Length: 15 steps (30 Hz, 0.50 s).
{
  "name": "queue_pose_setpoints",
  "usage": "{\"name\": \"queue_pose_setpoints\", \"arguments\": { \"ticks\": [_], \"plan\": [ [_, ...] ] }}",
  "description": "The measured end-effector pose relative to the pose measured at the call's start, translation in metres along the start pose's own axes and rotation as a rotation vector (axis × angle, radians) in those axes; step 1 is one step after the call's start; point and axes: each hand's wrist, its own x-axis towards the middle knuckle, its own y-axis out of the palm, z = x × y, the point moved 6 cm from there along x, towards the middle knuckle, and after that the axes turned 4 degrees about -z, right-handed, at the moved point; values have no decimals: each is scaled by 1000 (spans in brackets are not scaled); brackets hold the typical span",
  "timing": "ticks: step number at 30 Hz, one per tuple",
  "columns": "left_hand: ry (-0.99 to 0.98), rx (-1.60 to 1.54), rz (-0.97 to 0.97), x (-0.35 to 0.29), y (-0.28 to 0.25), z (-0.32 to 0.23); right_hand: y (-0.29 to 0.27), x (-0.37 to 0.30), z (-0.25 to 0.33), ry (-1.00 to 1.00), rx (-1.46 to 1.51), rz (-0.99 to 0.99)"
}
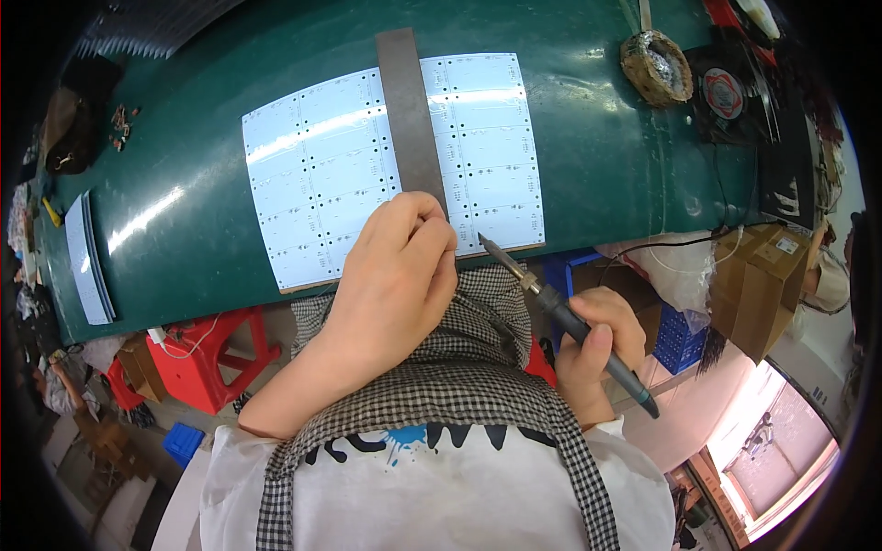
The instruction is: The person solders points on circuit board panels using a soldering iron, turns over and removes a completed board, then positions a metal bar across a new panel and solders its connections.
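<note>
A white panel of circuit boards (491, 124), marked off in a grid with small dark holes, lies at the table's near edge. Across its middle runs a flat grey-brown bar (412, 106). My left hand (400, 266) is closed over the bar's near end, fingertips pinched together; whatever they hold is hidden. My right hand (602, 340) grips a soldering iron (562, 314) with a dark handle. Its tip points up and left, at the panel's near edge just right of my left hand. Whether the tip touches the panel I cannot tell.
The green table (606, 174) bears a stack of white panels (89, 262) at the left and a round brown holder (656, 69) with silvery contents at the far right. A red stool (197, 363), blue crate (678, 338) and cardboard box (761, 285) stand below it.
</note>
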Motion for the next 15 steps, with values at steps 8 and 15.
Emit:
{"name": "queue_pose_setpoints", "arguments": {
  "ticks": [8, 15],
  "plan": [
    [-15, -25, -5, 1, -1, 0, 10, 8, -3, 93, -20, 27],
    [-16, -16, -11, 1, -2, 1, 15, 9, -4, 78, -13, -6]
  ]
}}
